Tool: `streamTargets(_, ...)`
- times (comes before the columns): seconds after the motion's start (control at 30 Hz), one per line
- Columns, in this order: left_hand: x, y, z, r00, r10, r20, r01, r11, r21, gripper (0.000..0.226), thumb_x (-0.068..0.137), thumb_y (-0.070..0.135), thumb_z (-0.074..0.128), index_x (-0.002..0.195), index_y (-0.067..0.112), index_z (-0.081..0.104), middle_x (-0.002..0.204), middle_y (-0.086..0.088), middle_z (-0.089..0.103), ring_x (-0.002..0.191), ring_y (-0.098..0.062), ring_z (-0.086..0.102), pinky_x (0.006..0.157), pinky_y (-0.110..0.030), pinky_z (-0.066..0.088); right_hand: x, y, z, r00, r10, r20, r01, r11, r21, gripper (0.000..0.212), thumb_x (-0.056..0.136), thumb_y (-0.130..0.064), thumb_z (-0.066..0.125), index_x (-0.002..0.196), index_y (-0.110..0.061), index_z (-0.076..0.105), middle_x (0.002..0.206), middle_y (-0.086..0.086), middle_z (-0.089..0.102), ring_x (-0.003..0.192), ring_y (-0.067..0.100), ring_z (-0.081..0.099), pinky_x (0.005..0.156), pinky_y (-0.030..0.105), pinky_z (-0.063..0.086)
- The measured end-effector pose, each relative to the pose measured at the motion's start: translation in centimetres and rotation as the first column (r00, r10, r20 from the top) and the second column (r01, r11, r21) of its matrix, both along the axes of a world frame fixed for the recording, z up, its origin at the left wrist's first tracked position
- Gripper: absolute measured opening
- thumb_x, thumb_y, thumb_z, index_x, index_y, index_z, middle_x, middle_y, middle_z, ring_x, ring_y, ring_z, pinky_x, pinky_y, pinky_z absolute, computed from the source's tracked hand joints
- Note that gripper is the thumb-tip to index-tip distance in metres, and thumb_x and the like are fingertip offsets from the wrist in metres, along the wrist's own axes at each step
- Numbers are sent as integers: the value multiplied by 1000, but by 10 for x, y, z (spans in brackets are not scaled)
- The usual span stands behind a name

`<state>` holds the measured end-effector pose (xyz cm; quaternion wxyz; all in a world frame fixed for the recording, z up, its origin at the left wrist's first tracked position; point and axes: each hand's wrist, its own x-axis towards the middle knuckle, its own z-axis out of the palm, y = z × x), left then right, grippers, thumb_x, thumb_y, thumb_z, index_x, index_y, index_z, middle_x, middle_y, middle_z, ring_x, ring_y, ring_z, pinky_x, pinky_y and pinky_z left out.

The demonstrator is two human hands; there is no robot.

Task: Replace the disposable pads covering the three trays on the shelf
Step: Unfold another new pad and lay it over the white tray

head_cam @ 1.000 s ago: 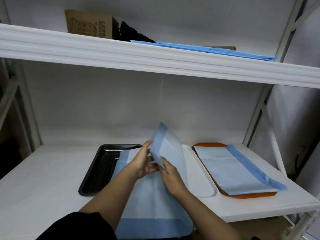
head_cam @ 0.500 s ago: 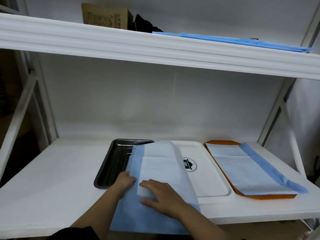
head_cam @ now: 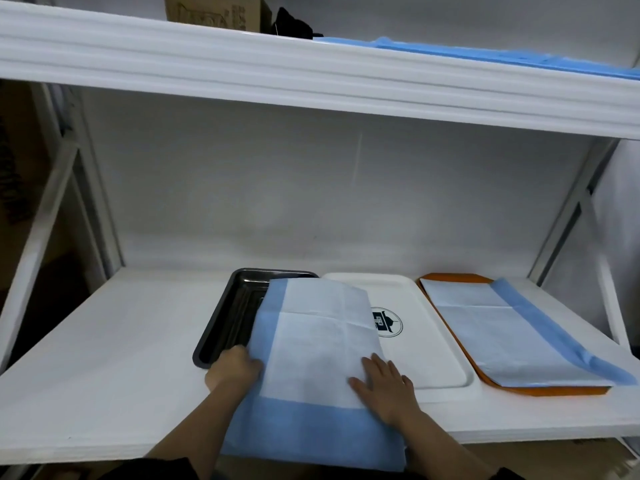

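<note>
Where the shelf's [head_cam: 104,358] front edge cuts across the bottom of the view, a blue-bordered disposable pad [head_cam: 311,362] overhangs it, its near blue band hanging past the edge and its long axis running front to back. The right hand [head_cam: 384,388] lies flat on the pad's near right part, fingers straight and spread, pressing it down. The left hand [head_cam: 235,370] is at the pad's left border; its fingertips are hidden under the sheet, so I cannot tell whether the grip there is pinching or only touching. The pad lies skewed, covering the right part of the black metal tray [head_cam: 225,323] and the left part of the white tray [head_cam: 433,341], whose round dark logo is partly hidden. Toward the right edge, an orange tray [head_cam: 554,390] carries another pad [head_cam: 502,330], long axis also front to back, its blue band spilling over the tray's right rim. On the upper shelf [head_cam: 311,81], blue sheets [head_cam: 519,57], a cardboard box [head_cam: 214,12] and a dark object are cut off and blurred.
</note>
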<state>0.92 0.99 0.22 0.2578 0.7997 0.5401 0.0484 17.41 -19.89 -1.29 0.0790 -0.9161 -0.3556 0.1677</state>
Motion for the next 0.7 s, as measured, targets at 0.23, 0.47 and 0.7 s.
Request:
streamTargets(0.23,15,1,3,976,-80,-200,135,951,278,47,89,33,44,132,17,37,135,-8,40,125,-28,38,100,-41,32,10,8,2,994,-80,-80,89,991,105,52,95,-59,30,138,-31,40,158,-6,14,143,18,21,113,40,20)
streamTargets(0.47,55,30,2,990,-138,37,143,952,-272,75,94,50,43,152,17,10,156,-14,12,140,-35,22,114,-43,24,59,30,-12,816,-297,-495,507,780,367,49,85,-40,58,127,-15,51,131,11,50,115,24,53,97,33,42)
streamTargets(0.7,81,69,0,972,155,178,-57,886,-461,102,74,47,69,147,1,15,149,-19,28,134,-35,34,109,-44,34,105,51,-26,590,-271,-761,726,591,352,10,72,-21,61,73,-11,59,74,8,61,62,20,56,57,25,44)
